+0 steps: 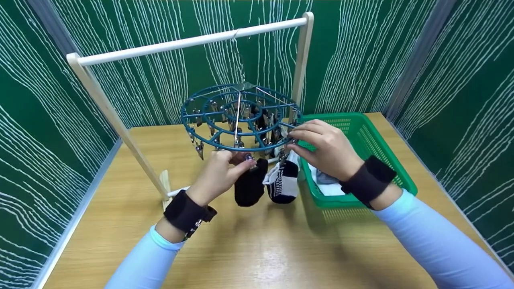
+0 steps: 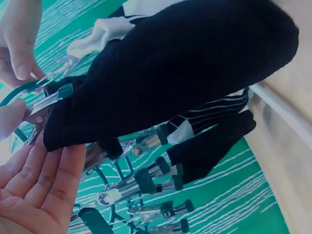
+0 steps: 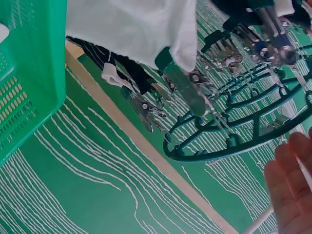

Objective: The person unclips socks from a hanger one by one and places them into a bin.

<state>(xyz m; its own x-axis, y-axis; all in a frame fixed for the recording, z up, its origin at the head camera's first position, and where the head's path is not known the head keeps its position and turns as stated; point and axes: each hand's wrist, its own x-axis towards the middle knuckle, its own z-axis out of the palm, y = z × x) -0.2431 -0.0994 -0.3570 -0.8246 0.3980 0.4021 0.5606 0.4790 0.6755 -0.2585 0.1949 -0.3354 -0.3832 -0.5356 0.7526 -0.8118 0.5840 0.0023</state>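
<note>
On a light-brown wooden table (image 1: 257, 253), a pale wooden rack with a white bar (image 1: 192, 41) is stood, with a green plastic perforated basket (image 1: 341, 117) set beside it, presumably for easy reach. From the bar, a round teal plastic hanger (image 3: 195, 157) is hooked so socks dangle free. Its rim is gripped by the right hand (image 1: 325, 146), probably against swinging. A plain black fabric sock (image 1: 251, 186) is hung at the near side, next to a black-white-grey patterned sock (image 1: 283, 182). The black one's green-tipped metal clip (image 2: 48, 101) is pinched by the left hand (image 1: 219, 170).
</note>
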